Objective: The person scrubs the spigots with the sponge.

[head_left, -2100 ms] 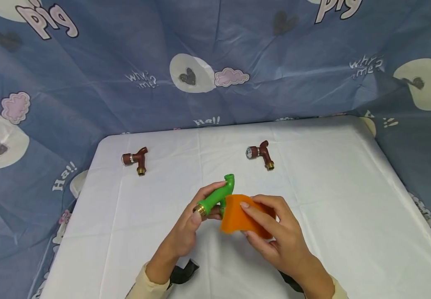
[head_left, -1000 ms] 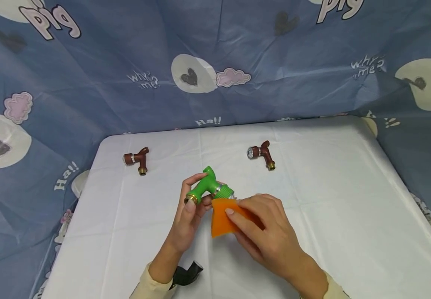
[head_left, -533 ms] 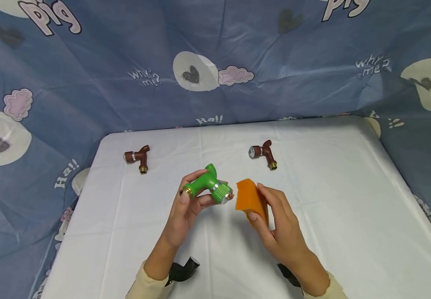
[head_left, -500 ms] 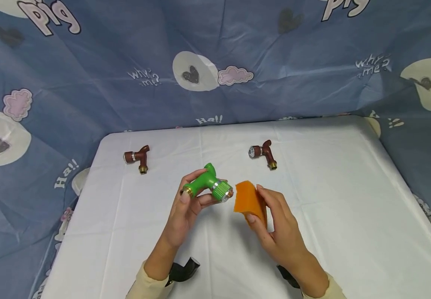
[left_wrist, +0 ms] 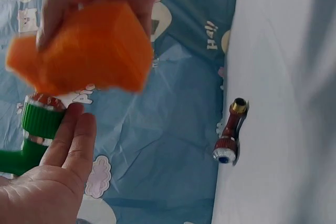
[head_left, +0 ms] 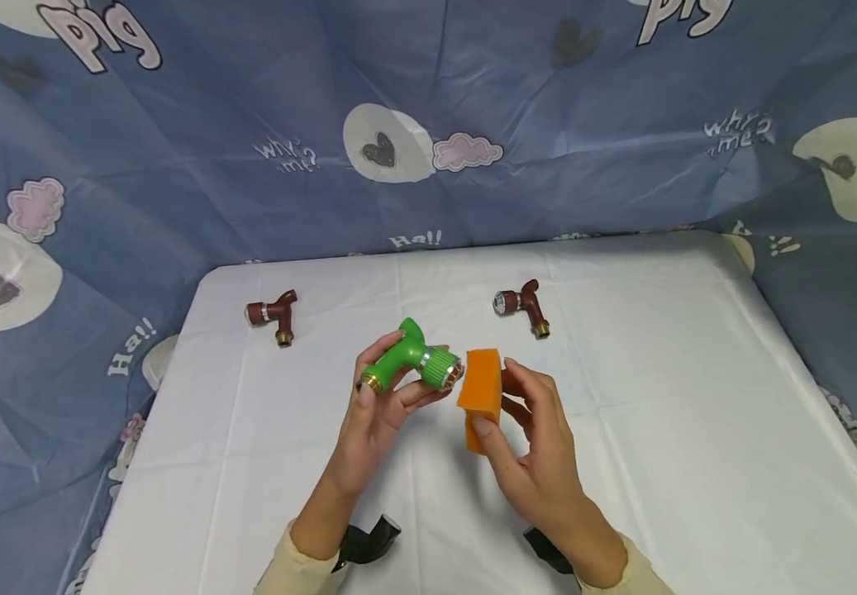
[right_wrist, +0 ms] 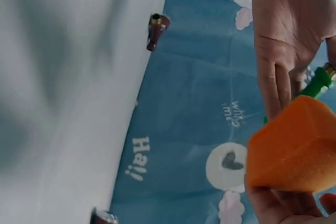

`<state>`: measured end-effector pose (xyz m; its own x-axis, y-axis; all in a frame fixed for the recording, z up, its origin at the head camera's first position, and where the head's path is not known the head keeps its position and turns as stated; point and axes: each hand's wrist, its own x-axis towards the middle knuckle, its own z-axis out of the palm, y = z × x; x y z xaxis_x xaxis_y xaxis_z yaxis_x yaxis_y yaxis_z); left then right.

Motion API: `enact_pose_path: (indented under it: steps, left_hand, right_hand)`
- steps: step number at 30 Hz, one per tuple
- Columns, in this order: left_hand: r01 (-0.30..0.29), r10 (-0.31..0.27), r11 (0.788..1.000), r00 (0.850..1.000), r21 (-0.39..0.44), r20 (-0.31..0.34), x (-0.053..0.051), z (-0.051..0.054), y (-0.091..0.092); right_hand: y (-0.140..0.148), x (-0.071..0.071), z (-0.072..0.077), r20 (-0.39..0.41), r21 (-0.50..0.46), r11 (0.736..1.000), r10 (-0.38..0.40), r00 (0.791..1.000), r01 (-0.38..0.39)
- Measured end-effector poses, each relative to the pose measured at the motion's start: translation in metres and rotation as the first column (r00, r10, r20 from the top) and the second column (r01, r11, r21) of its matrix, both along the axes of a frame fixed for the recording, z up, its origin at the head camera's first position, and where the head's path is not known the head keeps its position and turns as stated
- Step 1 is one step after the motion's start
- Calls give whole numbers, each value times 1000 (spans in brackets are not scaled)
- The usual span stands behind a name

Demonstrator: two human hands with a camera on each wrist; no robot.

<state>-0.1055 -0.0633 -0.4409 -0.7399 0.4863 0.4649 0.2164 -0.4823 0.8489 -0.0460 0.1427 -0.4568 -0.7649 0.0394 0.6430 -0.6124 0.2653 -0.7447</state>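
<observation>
My left hand (head_left: 368, 426) holds a green tap (head_left: 401, 357) above the table, thumb by its brass threaded end. The tap's ribbed green knob, with a shiny clear and silver end, points right. My right hand (head_left: 543, 442) pinches an orange sponge (head_left: 482, 382) between thumb and fingers, just right of that knob. In the head view a narrow gap shows between sponge and knob. From the left wrist view, the sponge (left_wrist: 94, 48) looks blurred and overlaps the knob end (left_wrist: 42, 119), so contact cannot be told there. Part of the tap is hidden behind the sponge in the right wrist view.
Two brown taps lie on the white-covered table (head_left: 696, 372): one at back left (head_left: 273, 316), another at back centre (head_left: 523, 307). A blue printed cloth (head_left: 428, 198) rises behind the table. Black curved pieces sit by the left wrist (head_left: 368, 541) and right wrist (head_left: 547, 549).
The sponge was at the tap's lower side, then swung right, apart from it; now it has come back left, close to the knob. The green tap has turned, its knob facing right, and risen slightly.
</observation>
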Motion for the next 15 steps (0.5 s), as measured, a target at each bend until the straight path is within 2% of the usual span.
enact_pose_path:
  steps: [3, 5, 10, 13, 15]
  left_hand:
    - [12, -12, 1000, 1000, 16, -9, 2, 0, 1]
    - [-5, 5, 1000, 1000, 20, -17, 3, 0, 1]
    - [-77, 73, 996, 994, -43, -85, -3, 2, -8]
    - [-97, 83, 990, 989, -107, -125, -6, 1, -16]
    - [-88, 71, 986, 990, -140, -122, -6, 0, -19]
  right_hand:
    - [-5, 0, -3, 60, -9, 1000, 14, 998, -14]
    - [-7, 1, -7, 87, 28, 1000, 10, 996, -12]
    - [-2, 5, -12, 63, 153, 986, 53, 997, -62]
    - [10, 7, -5, 28, 181, 974, 134, 991, -137]
    - [19, 7, 4, -3, 175, 966, 194, 981, -190]
